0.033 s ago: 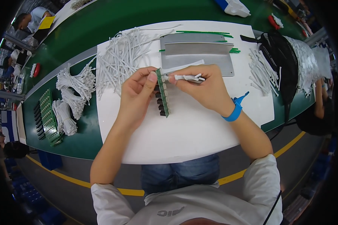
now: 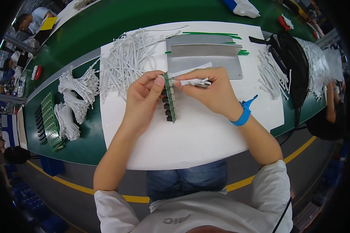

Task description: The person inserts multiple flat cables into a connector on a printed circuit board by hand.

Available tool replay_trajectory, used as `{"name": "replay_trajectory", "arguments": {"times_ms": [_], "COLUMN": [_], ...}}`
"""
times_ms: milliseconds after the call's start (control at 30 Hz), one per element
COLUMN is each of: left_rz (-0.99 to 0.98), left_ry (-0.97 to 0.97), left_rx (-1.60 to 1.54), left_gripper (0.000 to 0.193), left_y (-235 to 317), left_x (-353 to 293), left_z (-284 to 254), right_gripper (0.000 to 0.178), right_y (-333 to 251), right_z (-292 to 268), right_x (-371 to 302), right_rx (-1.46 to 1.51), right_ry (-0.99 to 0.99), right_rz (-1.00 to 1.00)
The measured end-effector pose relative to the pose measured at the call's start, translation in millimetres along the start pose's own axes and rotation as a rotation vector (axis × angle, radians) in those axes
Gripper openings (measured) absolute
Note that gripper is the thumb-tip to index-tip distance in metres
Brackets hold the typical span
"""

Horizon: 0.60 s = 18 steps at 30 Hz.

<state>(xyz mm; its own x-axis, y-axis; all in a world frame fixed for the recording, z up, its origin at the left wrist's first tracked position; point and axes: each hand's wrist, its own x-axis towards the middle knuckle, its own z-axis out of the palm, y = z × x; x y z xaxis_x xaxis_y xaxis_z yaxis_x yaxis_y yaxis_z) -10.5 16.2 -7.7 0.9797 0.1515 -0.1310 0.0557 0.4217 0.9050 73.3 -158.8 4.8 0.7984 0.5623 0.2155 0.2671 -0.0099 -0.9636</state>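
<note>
My left hand [image 2: 146,91] pinches the upper end of a narrow green circuit board [image 2: 170,101], held up on edge above the white work surface. Black blocks stick out from the board's left side and pale sockets line its right side. My right hand [image 2: 210,88], wearing a blue wrist strap [image 2: 243,114], is closed on several short white cables [image 2: 196,82], with thumb and forefinger close against the board's upper right side. Whether a cable end sits in a socket there is hidden by the fingertips. One white cable [image 2: 190,70] extends behind the right hand.
A loose heap of white cables [image 2: 124,58] lies at the far left, bundled cables [image 2: 79,83] and more circuit boards [image 2: 51,122] farther left. Behind my hands stands a grey metal bracket [image 2: 206,50] with green strips [image 2: 210,34]. At right are more cables [image 2: 270,73] and a black bag [image 2: 289,62].
The board's lower end has shifted slightly down and right. The white cables in my right hand have turned a little; both grips remain.
</note>
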Motion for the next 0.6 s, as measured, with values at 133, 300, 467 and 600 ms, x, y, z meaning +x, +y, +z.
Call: {"name": "replay_trajectory", "arguments": {"times_ms": [133, 300, 467, 600], "left_rz": [-0.059, -0.072, -0.047, -0.050], "left_ry": [0.022, 0.025, 0.016, -0.054], "left_rx": [-0.028, -0.056, -0.068, -0.072], "left_gripper": [0.027, 0.026, 0.026, 0.025], "left_y": [-3.9, -2.9, -3.4, -5.2], "left_x": [-0.3, 0.1, -0.4, -1.6], "left_z": [4.3, 3.9, 3.3, 3.3], "right_gripper": [0.013, 0.012, 0.011, 0.012], "right_y": [-0.5, -1.2, -4.8, -6.7], "right_z": [-1.7, 1.5, 4.7, 3.8], "right_x": [-0.1, -2.3, -1.6, -2.5], "right_rx": [0.072, 0.029, 0.028, 0.020], "right_ry": [-0.044, -0.011, 0.027, 0.009], "right_rz": [0.109, 0.164, 0.162, 0.169]}}
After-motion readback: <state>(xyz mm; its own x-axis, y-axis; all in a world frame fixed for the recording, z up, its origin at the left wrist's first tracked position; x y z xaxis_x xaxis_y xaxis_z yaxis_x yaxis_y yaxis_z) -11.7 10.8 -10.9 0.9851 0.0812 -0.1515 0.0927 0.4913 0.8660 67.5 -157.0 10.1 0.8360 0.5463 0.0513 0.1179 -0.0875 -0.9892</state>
